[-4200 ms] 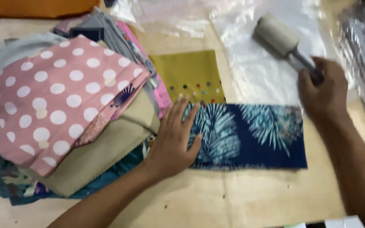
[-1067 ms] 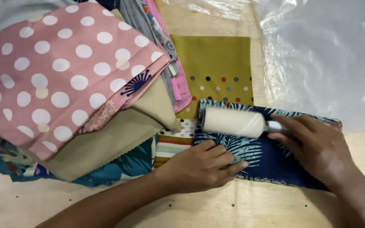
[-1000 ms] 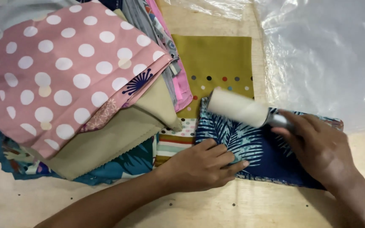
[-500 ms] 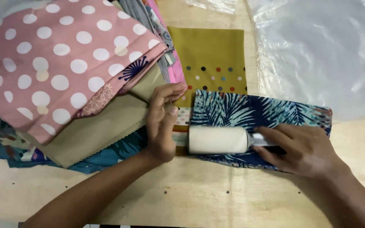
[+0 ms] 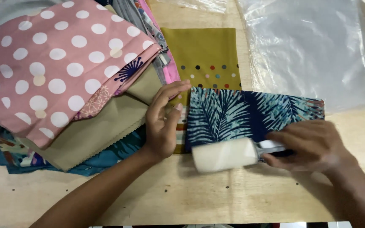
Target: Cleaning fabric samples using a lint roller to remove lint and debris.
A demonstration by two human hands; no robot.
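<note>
With the right hand (image 5: 313, 145) clamped on the lint roller (image 5: 224, 155) and the flat left hand (image 5: 163, 122) pinning only one end, the leaf-print cloth (image 5: 250, 116) could bunch under the roller.

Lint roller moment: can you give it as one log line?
right hand: holds lint roller at near edge of blue leaf-print fabric | left hand: flat at fabric's left end | wooden table

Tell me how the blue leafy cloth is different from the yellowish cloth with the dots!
The blue leafy cloth is dark navy with pale palm leaves all over; the yellowish cloth is plain mustard with only one row of coloured dots. The blue leafy cloth lies on top, long side across the table, and the yellowish cloth sits partly under it. Both lie flat on the wooden table.
</note>
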